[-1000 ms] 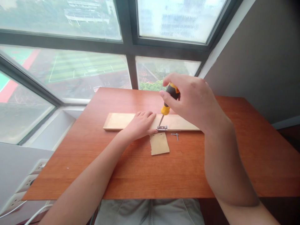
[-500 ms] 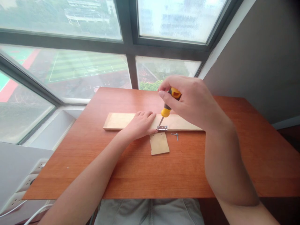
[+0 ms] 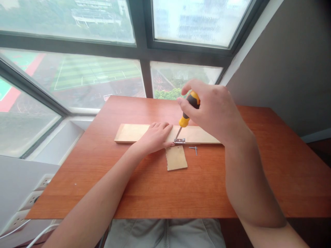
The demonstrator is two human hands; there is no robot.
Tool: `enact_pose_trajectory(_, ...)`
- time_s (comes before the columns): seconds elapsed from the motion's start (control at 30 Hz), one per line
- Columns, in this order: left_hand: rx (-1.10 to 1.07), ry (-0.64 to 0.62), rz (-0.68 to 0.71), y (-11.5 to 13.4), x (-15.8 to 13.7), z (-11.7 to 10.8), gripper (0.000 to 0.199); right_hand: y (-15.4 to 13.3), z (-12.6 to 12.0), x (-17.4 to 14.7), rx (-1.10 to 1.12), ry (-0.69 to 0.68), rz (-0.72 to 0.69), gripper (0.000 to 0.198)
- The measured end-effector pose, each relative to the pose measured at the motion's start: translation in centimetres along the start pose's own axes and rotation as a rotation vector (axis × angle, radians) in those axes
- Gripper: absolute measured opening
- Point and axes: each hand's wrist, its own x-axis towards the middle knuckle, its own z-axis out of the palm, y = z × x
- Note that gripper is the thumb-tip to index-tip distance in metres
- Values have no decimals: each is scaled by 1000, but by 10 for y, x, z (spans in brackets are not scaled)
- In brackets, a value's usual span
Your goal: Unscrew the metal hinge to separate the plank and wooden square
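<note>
A long pale wooden board (image 3: 131,133) lies crosswise on the table. My left hand (image 3: 156,136) rests flat on it with the fingers stretched out, the thumb at the near edge beside a small metal hinge (image 3: 180,141). In my right hand (image 3: 213,110) is a yellow-and-black screwdriver (image 3: 184,121), tilted, its tip down at the hinge's left side. The thumb and index finger stand partly off the handle, and the other fingers are mostly hidden. Just in front of the hinge is a small thin wooden piece (image 3: 177,158) with small holes near its far edge.
A few loose screws (image 3: 196,150) lie on the brown table (image 3: 144,193), right of the small wooden piece. Large windows (image 3: 98,74) stand behind the table, and a grey wall (image 3: 281,75) is at the right. Wall sockets (image 3: 31,200) with white cables are at the lower left.
The screwdriver handle has rotated in my right hand, showing more of its black grip. The right index finger and thumb have opened a little. My left hand stays in place.
</note>
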Motion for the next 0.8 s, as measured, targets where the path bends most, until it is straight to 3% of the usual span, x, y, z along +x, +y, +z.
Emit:
enact_pose_trajectory(0.17,12,-1,5,0,1,0,61,-2,-8,-2,172,-111,-163,32)
enact_pose_trajectory(0.3,9,11,13,-1,1,1,61,-4,-10,-1,235,-98,-147,10)
enact_pose_trajectory(0.47,7,15,12,-1,1,1,55,-9,-5,0,346,-68,-157,12)
enact_pose_trajectory(0.57,0,9,2,0,1,0,56,-9,-3,-1,412,-83,-147,30)
enact_pose_trajectory(0.67,-9,-4,-9,1,1,-1,56,-6,-5,0,355,-83,-107,40)
enact_pose_trajectory(0.8,-9,-9,-4,0,1,0,56,-2,-9,-2,142,-90,-21,32)
